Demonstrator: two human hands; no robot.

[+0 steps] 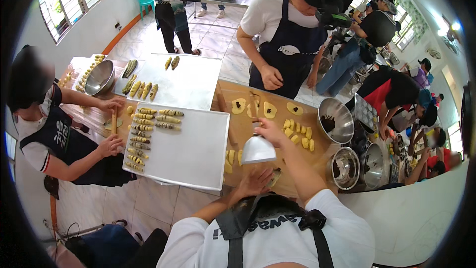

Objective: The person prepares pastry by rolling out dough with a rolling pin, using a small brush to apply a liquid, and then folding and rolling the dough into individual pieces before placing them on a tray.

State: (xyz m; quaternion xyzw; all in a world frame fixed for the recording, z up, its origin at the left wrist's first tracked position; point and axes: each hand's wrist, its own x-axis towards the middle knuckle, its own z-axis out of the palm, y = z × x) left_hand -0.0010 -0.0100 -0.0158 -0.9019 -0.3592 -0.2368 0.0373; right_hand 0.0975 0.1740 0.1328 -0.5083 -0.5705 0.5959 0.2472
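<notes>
My right hand grips a metal dough scraper, its broad blade held above the wooden work table. Below it, my left hand is spread low by the table's near edge. Beside its fingertips is a piece of dough with dark filling, partly hidden by the hand. Flattened dough rounds topped with dark filling lie beyond my right hand, next to a wooden rolling pin. Several cut yellow dough pieces sit to the right, and more dough pieces lie left of the scraper.
A metal tray with striped rolls stands left, another tray behind it. Steel bowls with dark filling line the right. One person stands opposite; another rolls dough at left. A long rolling pin borders the trays.
</notes>
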